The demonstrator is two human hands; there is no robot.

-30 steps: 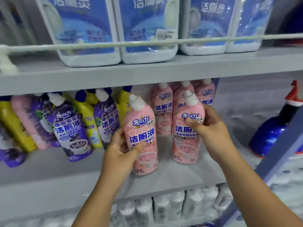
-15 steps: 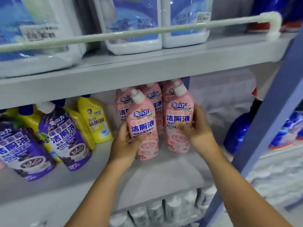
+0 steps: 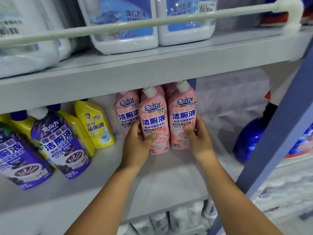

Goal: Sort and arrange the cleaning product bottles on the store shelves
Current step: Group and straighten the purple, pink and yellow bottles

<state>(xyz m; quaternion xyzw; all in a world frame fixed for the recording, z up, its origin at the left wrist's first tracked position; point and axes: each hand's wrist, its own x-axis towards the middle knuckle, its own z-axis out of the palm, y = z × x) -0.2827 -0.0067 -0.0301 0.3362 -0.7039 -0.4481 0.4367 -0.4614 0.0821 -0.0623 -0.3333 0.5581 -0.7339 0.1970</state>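
Note:
Several pink toilet-cleaner bottles stand on the grey middle shelf point(image 3: 169, 180). My left hand point(image 3: 137, 146) grips the front pink bottle point(image 3: 155, 119) low on its left side, thumb across the label. My right hand point(image 3: 199, 141) grips the pink bottle beside it point(image 3: 183, 112) from the right. Both bottles stand upright and touch each other. A third pink bottle point(image 3: 126, 111) stands behind on the left, with more pink ones partly hidden at the back.
Purple bottles point(image 3: 62, 143) and yellow bottles point(image 3: 94, 122) fill the shelf's left part. White and blue jugs point(image 3: 125, 26) sit on the upper shelf behind a white rail point(image 3: 152, 22). A blue upright post point(image 3: 277, 141) and a dark blue bottle point(image 3: 250, 138) are at the right. White bottles point(image 3: 177, 217) stand below.
Both hands have pushed the two front pink bottles back and together, next to the rear pink ones. The view has swung right and closer.

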